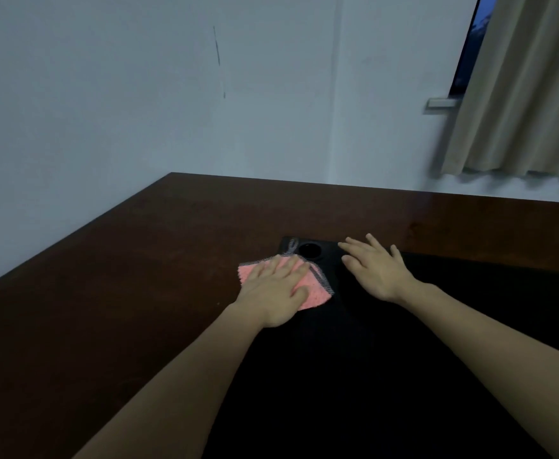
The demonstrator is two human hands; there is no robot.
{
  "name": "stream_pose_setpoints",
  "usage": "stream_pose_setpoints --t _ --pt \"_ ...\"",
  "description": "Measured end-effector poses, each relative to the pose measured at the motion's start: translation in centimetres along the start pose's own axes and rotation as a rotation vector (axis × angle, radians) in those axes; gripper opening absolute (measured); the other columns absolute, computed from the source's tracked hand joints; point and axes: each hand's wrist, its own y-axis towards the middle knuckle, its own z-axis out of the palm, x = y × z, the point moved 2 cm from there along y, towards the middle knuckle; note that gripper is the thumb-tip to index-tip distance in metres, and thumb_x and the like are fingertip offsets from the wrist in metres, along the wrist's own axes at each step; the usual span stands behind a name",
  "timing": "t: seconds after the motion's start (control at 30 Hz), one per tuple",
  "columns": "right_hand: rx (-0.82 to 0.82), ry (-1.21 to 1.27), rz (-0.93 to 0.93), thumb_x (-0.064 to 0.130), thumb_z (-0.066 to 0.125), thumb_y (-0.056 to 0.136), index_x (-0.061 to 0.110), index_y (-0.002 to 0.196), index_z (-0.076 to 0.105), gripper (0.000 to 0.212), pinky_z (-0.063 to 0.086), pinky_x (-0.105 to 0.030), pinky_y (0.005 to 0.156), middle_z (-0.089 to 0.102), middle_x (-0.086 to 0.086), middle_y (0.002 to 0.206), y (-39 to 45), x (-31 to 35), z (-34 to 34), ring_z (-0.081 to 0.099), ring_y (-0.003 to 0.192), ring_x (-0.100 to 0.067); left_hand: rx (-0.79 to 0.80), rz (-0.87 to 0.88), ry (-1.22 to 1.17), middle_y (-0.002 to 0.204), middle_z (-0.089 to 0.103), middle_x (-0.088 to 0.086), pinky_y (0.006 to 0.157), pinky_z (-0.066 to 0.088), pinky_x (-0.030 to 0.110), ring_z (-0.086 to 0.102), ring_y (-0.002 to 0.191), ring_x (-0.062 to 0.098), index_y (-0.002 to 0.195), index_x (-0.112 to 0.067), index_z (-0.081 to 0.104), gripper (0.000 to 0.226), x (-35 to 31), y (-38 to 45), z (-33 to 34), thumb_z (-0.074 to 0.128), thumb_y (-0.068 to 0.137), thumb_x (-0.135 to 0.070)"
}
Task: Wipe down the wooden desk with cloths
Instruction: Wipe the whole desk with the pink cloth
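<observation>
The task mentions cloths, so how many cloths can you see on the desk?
1: a pink cloth under the left hand, straddling the desk and the black mat. Others may lie outside the view.

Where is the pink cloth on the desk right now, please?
In the head view, the pink cloth lies flat under the left hand, straddling the wooden desk and the black mat, beside the mat's round hole.

Pretty dim here, my dark brown wooden desk [139, 260] only catches a faint sheen far right, below the beige fabric curtain [520, 94], which looks blurry. Whole shot's soft.
</observation>
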Motion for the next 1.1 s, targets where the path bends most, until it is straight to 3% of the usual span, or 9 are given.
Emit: stream_pose_setpoints --t 0.27,0.47,0.73,1.1 --pt "-0.046 0.070 0.117 0.044 0.027 0.109 0.035 0.155 0.036 0.048 0.001 -0.060 0.121 0.023 0.013 0.166 1.6 -2.4 -1.1 0.004 0.157 -0.019 -0.019 0.043 -0.032 0.169 -0.010 -0.010 0.125 -0.009 0.041 -0.013 0.156 0.016 0.162 -0.036 0.003 0.059 -3.1 2.4 0.1 0.021 0.107 -0.049" --pt "0.004 0.075 0.052 0.046 0.025 0.109 0.035 0.156 0.035 0.049 -0.003 -0.060 0.121 0.021 0.015 0.166 1.9 0.1 0.0 0.001 0.157 -0.019 -0.029 0.041 -0.058 0.169 -0.009 -0.010 0.125 -0.006 0.039 -0.010 0.156 0.014 0.162 -0.037 0.007 0.059 -1.1 1.6 0.0 0.022 0.107 -0.054" --pt "0.049 0.066 -0.059 0.044 0.025 0.110 0.036 0.157 0.031 0.048 -0.003 -0.061 0.121 0.018 0.014 0.168 2.5 3.9 2.1 -0.001 0.157 -0.018 -0.023 -0.135 -0.066 0.170 -0.009 -0.009 0.126 -0.006 0.042 -0.010 0.156 0.017 0.162 -0.036 0.007 0.060 3.9 -1.3 -0.3 0.024 0.106 -0.050" --pt "0.079 -0.103 -0.073 0.040 0.020 0.110 0.033 0.161 0.023 0.051 -0.006 -0.057 0.122 0.002 0.013 0.170 2.9 4.1 3.6 -0.003 0.157 -0.017 0.001 -0.193 -0.020 0.169 -0.011 -0.008 0.126 -0.005 0.048 -0.010 0.156 0.023 0.162 -0.036 -0.002 0.064 5.6 7.0 -1.6 0.017 0.105 -0.059"
